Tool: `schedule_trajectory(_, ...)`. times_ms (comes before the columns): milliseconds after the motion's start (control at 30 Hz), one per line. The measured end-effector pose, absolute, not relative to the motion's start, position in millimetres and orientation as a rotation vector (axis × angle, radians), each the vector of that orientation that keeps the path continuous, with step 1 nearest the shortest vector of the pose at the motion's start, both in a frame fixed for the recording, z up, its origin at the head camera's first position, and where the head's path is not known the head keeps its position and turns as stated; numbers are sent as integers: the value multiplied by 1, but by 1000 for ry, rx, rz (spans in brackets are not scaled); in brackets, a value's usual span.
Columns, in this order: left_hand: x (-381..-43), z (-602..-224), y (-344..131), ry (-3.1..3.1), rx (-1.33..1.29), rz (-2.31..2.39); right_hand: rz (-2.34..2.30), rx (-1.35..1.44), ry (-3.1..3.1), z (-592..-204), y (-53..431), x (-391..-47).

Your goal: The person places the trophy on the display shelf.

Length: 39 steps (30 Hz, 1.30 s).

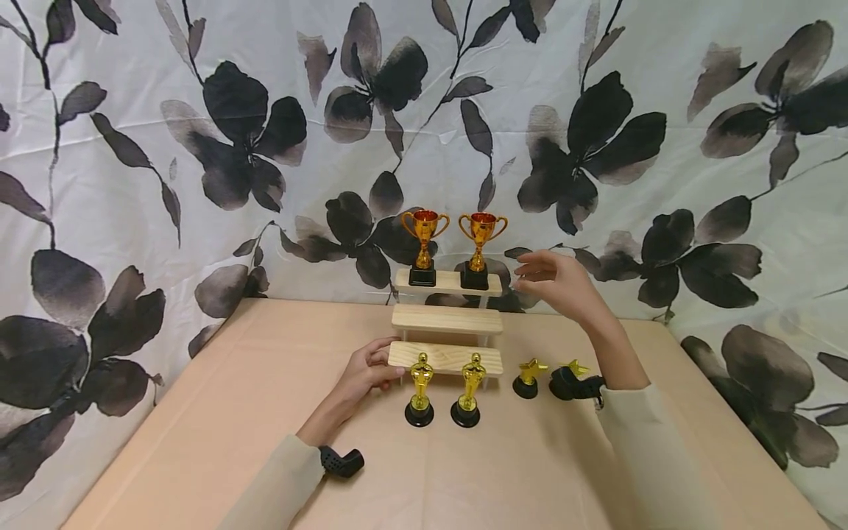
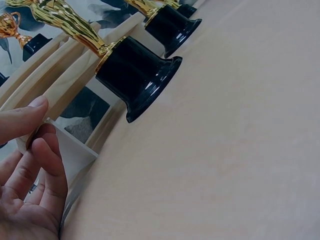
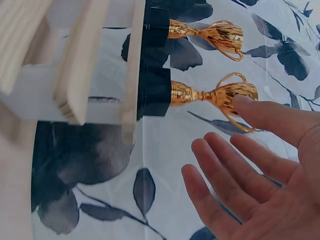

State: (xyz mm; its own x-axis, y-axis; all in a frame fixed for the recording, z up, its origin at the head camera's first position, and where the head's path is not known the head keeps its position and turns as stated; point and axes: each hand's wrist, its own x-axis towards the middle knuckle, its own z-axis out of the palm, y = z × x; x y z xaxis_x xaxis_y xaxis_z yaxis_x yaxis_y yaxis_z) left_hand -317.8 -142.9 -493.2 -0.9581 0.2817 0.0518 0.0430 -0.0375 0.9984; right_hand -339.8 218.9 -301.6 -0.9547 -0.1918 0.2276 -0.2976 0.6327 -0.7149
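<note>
A three-tier stand with pale wooden shelves (image 1: 447,320) and clear supports stands at the table's back. My left hand (image 1: 367,372) grips the left end of its lowest shelf; the left wrist view shows the thumb (image 2: 27,117) on top and fingers curled beneath. Two gold trophy cups with black bases, a left one (image 1: 424,235) and a right one (image 1: 480,235), stand upright on the top shelf. My right hand (image 1: 556,283) is raised just right of the right cup, fingers loosely extended, holding nothing. In the right wrist view its thumb (image 3: 260,112) overlaps that cup's bowl (image 3: 237,92).
Two gold figure statuettes, one left (image 1: 420,386) and one right (image 1: 470,390), stand before the lowest shelf. Right of the stand are a star trophy (image 1: 528,379) and another star (image 1: 578,367), partly behind the right wrist's black device (image 1: 570,384). A floral cloth (image 1: 371,158) hangs behind the table.
</note>
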Motion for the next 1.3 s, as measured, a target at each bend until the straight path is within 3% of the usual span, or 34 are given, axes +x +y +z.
schedule_trajectory(467, -320, -494, -141, 2056, 354, 2111, 1205, 483, -2670, -334, 270, -295)
schedule_trajectory(1300, -314, -492, -147, 2030, 364, 2123, 1498, 546, -2781, -399, 319, -287)
